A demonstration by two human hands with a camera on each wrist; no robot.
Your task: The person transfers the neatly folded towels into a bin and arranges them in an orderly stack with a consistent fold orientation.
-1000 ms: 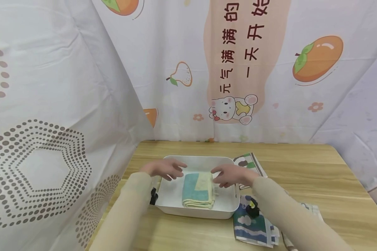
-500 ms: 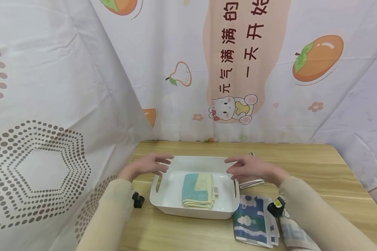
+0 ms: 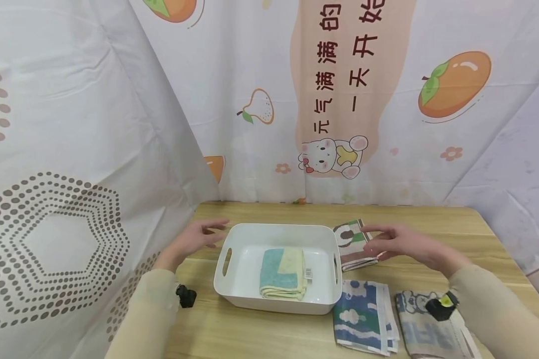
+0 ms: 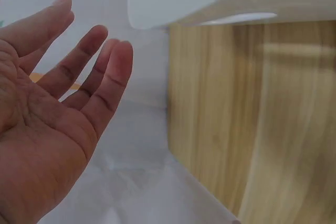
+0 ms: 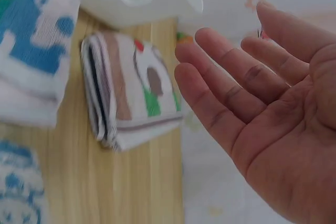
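Note:
A folded towel [image 3: 279, 273], blue and pale yellow with a small tag, lies inside a white plastic basket [image 3: 278, 305] that has a slot handle at each end. My left hand [image 3: 201, 236] hovers just left of the basket, its fingers relaxed and holding nothing; the left wrist view shows the same bare palm [image 4: 58, 108]. On the other side my right hand [image 3: 397, 242] hangs above a folded towel with a brown, white and green pattern [image 3: 350, 239]. Nothing is in that palm [image 5: 278, 124] in the right wrist view.
Right of the basket lie a folded blue and green patterned towel [image 3: 361, 319] and a folded grey-beige one with blue figures [image 3: 424, 324], partly behind the right sleeve. All rest on a wooden table [image 3: 251, 334]. A printed curtain [image 3: 260, 164] hangs behind, another at the left.
Both hands have drawn apart from over the basket, the left one leftward and the right one rightward, past its ends. The basket and its blue and yellow towel have stayed in place.

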